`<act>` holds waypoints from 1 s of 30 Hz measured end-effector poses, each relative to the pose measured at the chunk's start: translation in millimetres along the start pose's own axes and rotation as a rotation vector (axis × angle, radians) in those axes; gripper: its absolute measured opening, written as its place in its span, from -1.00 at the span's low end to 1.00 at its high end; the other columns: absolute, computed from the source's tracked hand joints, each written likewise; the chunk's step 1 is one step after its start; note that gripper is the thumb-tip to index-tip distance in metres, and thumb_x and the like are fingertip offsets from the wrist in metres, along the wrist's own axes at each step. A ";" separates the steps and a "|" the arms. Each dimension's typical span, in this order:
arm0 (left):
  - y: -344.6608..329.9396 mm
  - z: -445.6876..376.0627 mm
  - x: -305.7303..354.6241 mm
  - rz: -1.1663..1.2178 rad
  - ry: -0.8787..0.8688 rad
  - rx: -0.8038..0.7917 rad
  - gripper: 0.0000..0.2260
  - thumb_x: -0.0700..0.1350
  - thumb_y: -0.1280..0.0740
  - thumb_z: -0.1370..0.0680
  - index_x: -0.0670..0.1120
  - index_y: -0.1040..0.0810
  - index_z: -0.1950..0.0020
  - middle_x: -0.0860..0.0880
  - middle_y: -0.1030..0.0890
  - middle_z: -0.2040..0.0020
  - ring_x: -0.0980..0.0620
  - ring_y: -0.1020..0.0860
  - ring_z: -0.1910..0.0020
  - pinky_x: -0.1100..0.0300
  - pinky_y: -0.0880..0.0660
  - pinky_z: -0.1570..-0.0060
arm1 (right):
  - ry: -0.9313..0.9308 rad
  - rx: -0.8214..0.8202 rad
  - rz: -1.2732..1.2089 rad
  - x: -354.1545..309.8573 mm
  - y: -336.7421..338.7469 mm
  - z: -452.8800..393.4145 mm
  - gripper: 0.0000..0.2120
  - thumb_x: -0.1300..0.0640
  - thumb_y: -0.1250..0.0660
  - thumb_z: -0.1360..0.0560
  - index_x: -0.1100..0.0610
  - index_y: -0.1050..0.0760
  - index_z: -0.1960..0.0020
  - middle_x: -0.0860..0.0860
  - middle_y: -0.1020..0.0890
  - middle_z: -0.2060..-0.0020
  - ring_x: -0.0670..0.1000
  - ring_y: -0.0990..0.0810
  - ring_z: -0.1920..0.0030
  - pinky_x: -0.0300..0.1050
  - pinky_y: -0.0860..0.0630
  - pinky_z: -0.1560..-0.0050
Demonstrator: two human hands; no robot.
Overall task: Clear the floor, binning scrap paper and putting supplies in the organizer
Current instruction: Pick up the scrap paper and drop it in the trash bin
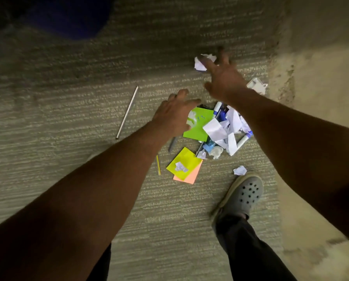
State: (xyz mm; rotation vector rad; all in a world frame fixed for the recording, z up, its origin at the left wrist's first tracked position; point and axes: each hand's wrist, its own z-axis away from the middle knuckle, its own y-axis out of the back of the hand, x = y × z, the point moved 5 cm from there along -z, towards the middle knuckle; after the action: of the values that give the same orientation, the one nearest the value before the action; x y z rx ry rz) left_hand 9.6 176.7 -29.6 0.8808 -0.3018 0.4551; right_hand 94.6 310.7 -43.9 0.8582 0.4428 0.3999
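Observation:
A heap of torn white scrap paper [228,128] lies on the carpet, mixed with blue-capped markers [243,139]. Beside it are a green sticky note [199,126], a yellow sticky note [186,160] bearing a small paper ball, and a pink note [192,175] beneath it. A crumpled paper ball [200,63] sits farther off; my right hand [224,78] hovers over it, fingers spread and empty. Fingers extended and holding nothing, my left hand [174,114] is above the green note's left edge. Another paper ball [240,170] lies near my shoe.
A long metal rod [127,112] lies left of the heap, with a grey pen [172,144] and a thin yellow pencil [158,165] nearby. A white plastic object [256,85] sits by the rough wall at right. A dark blue shape [68,15] stands top left. My shoe [242,194] is close.

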 end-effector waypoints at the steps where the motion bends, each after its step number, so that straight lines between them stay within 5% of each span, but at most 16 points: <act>1: -14.6 -6.4 -0.9 -0.002 0.006 -0.009 -0.29 -0.10 -0.48 -0.39 0.12 -0.28 -0.48 -0.16 -0.17 -0.51 -0.24 -0.32 -0.35 -0.08 -0.42 -0.25 | 0.034 -0.022 0.031 2.7 -10.1 -6.1 -0.34 0.16 -0.32 -0.49 -0.13 -0.13 -0.49 0.24 -0.09 -0.50 0.36 -0.30 -0.36 0.17 -0.43 -0.27; 5: -34.5 -14.4 -2.9 -0.063 -0.101 0.048 -0.51 -0.21 -0.35 -0.47 0.03 -0.45 -0.39 -0.18 -0.18 -0.51 -0.23 -0.33 -0.32 -0.03 -0.37 -0.28 | 0.170 0.090 0.163 -3.2 -16.4 -16.1 -0.47 0.28 -0.22 -0.50 0.05 -0.25 -0.45 0.23 -0.24 -0.43 0.30 -0.29 -0.34 0.14 -0.43 -0.23; 9: -47.9 -17.1 -6.9 -0.031 -0.138 0.149 -0.77 -0.22 -0.30 -0.52 -0.14 -0.64 -0.14 -0.19 -0.38 -0.41 -0.21 -0.41 -0.27 0.00 -0.39 -0.23 | 0.085 0.218 0.121 10.5 -20.2 -18.2 -0.73 0.32 -0.20 -0.55 0.20 -0.45 -0.23 0.22 -0.38 -0.28 0.23 -0.39 -0.25 0.06 -0.49 -0.07; 15: -21.6 -5.3 -7.7 0.305 0.065 0.412 -0.83 -0.30 -0.30 -0.45 -0.23 -0.64 0.02 -0.23 -0.65 0.05 -0.19 -0.57 0.04 0.06 -0.43 0.05 | -0.168 0.404 -0.443 34.1 10.4 9.3 -0.86 0.18 -0.31 -0.45 0.09 -0.58 0.01 0.04 -0.60 -0.06 -0.03 -0.56 -0.01 -0.27 -0.40 -0.03; 19: -10.3 21.6 -9.2 0.428 0.202 0.463 -0.81 -0.29 -0.29 -0.48 -0.23 -0.62 -0.05 -0.24 -0.64 0.05 -0.17 -0.58 0.09 0.08 -0.47 0.08 | -0.306 0.419 -0.799 44.2 24.6 66.1 -0.85 0.21 -0.31 -0.35 -0.03 -0.41 0.25 -0.01 -0.62 0.18 -0.07 -0.52 0.20 -0.26 -0.41 0.17; 25: -56.8 68.0 -10.4 0.360 0.264 0.193 -0.80 -0.39 -0.28 -0.42 -0.31 -0.66 0.04 -0.31 -0.57 0.05 -0.24 -0.57 0.08 0.11 -0.41 0.08 | -0.304 0.226 -0.550 40.0 -35.3 130.2 -0.84 0.27 -0.29 -0.46 0.25 -0.49 -0.04 0.25 -0.50 -0.03 0.25 -0.53 0.01 -0.02 -0.36 0.02; 30: -104.7 91.0 -8.7 0.293 0.368 0.066 -0.76 -0.11 -0.44 -0.38 -0.28 -0.58 0.11 -0.26 -0.52 -0.03 -0.22 -0.50 -0.05 0.05 -0.46 -0.04 | -0.273 -0.012 -0.295 26.8 -90.1 142.7 -0.40 -0.05 -0.44 -0.44 0.16 -0.29 -0.34 0.23 -0.46 -0.12 0.28 -0.50 -0.08 0.11 -0.45 -0.05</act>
State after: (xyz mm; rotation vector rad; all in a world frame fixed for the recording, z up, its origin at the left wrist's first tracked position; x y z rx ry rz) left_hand 48.2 44.5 -48.5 0.8008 -0.0764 0.8901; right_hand 205.8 181.1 -38.8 0.8071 0.3065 0.0118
